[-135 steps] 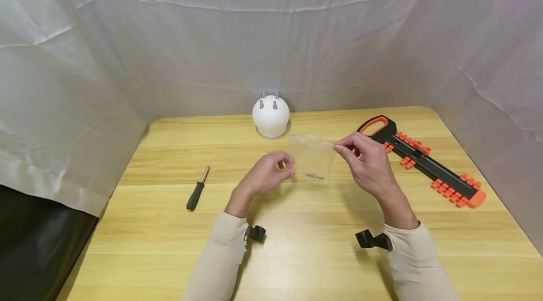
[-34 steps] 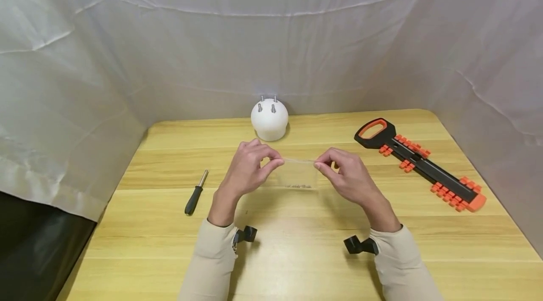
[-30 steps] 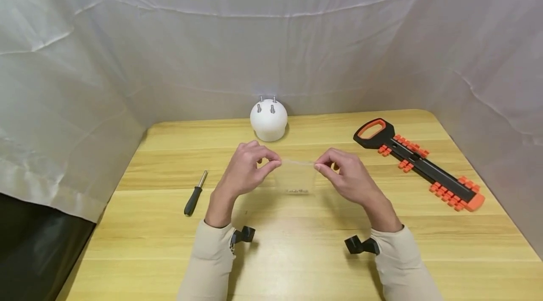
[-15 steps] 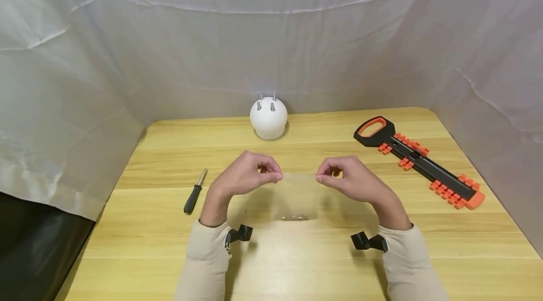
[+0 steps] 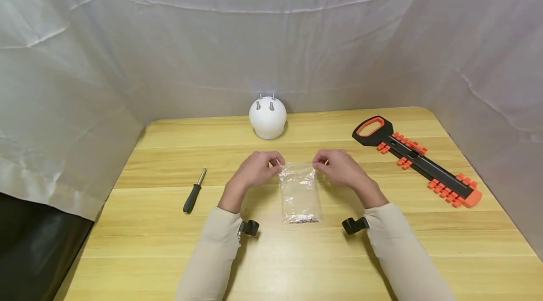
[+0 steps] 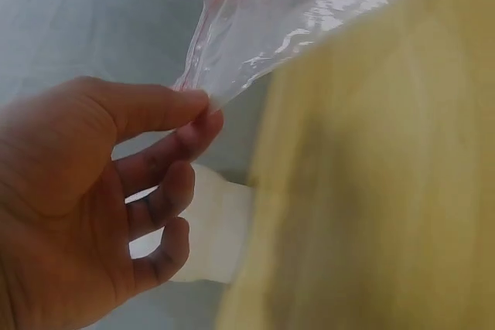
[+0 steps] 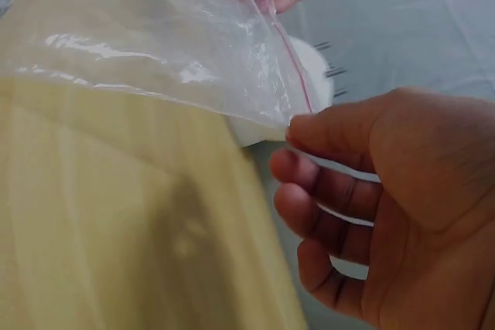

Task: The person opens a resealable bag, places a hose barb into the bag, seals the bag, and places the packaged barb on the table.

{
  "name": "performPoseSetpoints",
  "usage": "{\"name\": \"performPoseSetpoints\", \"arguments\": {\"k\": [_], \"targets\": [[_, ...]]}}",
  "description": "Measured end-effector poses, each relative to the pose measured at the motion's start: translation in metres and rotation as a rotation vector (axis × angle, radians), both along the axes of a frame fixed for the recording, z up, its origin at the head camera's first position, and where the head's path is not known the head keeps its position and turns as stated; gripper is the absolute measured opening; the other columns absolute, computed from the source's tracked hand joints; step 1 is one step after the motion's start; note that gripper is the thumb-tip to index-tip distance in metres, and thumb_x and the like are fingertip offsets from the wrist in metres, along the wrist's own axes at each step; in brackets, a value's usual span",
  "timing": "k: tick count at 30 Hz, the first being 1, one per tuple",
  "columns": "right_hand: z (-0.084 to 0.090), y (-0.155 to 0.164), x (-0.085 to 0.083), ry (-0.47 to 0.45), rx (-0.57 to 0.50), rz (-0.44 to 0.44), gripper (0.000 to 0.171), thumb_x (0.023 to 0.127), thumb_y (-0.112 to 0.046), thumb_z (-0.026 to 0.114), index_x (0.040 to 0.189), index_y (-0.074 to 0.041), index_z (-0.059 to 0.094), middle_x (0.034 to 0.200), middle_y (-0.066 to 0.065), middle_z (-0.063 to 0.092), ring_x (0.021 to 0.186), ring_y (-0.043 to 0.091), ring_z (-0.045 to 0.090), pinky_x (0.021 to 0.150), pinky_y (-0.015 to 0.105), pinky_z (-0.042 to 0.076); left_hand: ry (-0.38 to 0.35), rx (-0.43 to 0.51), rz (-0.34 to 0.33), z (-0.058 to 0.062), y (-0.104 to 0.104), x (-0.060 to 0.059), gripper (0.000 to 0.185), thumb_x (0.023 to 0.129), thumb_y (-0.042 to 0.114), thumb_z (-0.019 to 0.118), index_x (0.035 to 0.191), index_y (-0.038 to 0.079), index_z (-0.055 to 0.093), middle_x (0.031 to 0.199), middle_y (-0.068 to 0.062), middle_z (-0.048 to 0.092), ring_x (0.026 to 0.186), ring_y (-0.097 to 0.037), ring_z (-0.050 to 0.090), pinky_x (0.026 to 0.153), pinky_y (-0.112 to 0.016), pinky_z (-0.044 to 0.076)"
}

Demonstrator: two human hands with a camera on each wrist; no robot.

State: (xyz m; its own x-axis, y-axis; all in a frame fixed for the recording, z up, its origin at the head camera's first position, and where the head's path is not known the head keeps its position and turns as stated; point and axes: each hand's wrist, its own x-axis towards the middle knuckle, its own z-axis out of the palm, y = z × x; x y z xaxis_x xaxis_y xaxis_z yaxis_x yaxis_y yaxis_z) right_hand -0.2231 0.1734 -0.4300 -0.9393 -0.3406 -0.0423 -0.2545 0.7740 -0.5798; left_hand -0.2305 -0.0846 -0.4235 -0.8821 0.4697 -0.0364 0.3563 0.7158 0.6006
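A clear zip bag [image 5: 300, 192] with small metal pieces [image 5: 303, 219] along its bottom hangs between my hands over the middle of the table. My left hand [image 5: 257, 169] pinches its upper left corner between thumb and forefinger. At the upper right corner, my right hand [image 5: 338, 167] pinches in the same way. In the right wrist view a reddish zip line runs along the top edge of the bag [image 7: 193, 44]; the left wrist view shows the bag [image 6: 309, 21] stretched between both hands. The metal pieces are too small to tell apart.
Behind the bag stands a white rounded object [image 5: 268, 119] with several metal studs on top. A black-handled screwdriver-like tool [image 5: 195, 192] lies at left. On the right lies a black and orange handled rack [image 5: 420, 162] with clip-like pieces. Grey cloth [image 5: 271, 46] encloses the wooden table [image 5: 161, 239].
Earlier my left hand was beside the bag while the right held it; then both pinched its top corners. Since half a second ago, the bag's face has turned more toward the head camera.
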Motion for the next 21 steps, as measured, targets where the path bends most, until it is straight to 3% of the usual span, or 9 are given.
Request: {"name": "performPoseSetpoints", "arguments": {"k": [4,10,16,21], "targets": [[-0.01,-0.001,-0.009,-0.036,0.058,-0.009,0.014,0.096,-0.023,0.057,0.1,-0.018,0.069,0.096,0.001,0.069,0.084,0.017,0.06,0.079,0.037,0.049,-0.026,-0.04,0.035,-0.014,0.003,-0.009,0.015,0.093,0.017,0.06,0.105,0.02,0.069,0.095,0.002,0.07,0.081,-0.011,0.062,0.073,-0.029,0.049],[-0.021,0.0,-0.013,-0.063,0.157,-0.027,0.015,0.097,-0.025,0.056,0.099,-0.018,0.069,0.101,0.003,0.07,0.091,0.02,0.061,0.085,0.042,0.048,-0.054,-0.079,0.036,-0.028,0.012,-0.018,0.017,0.094,0.016,0.059,0.108,0.019,0.067,0.098,0.0,0.07,0.088,-0.014,0.063,0.082,-0.032,0.05],[-0.024,0.002,-0.015,-0.089,0.168,-0.035,0.016,0.097,-0.025,0.056,0.102,-0.016,0.068,0.105,0.007,0.07,0.096,0.024,0.062,0.086,0.044,0.048,-0.08,-0.1,0.068,-0.034,0.013,-0.018,0.019,0.094,0.018,0.059,0.112,0.018,0.065,0.105,-0.002,0.071,0.096,-0.017,0.065,0.087,-0.035,0.05],[-0.025,0.006,-0.013,-0.116,0.124,-0.06,0.026,0.097,-0.027,0.055,0.117,-0.012,0.063,0.116,0.013,0.066,0.106,0.029,0.061,0.09,0.048,0.047,-0.078,-0.117,0.125,-0.034,0.009,-0.016,0.031,0.093,0.025,0.06,0.124,0.019,0.059,0.114,-0.001,0.069,0.103,-0.019,0.064,0.089,-0.037,0.05]]}}
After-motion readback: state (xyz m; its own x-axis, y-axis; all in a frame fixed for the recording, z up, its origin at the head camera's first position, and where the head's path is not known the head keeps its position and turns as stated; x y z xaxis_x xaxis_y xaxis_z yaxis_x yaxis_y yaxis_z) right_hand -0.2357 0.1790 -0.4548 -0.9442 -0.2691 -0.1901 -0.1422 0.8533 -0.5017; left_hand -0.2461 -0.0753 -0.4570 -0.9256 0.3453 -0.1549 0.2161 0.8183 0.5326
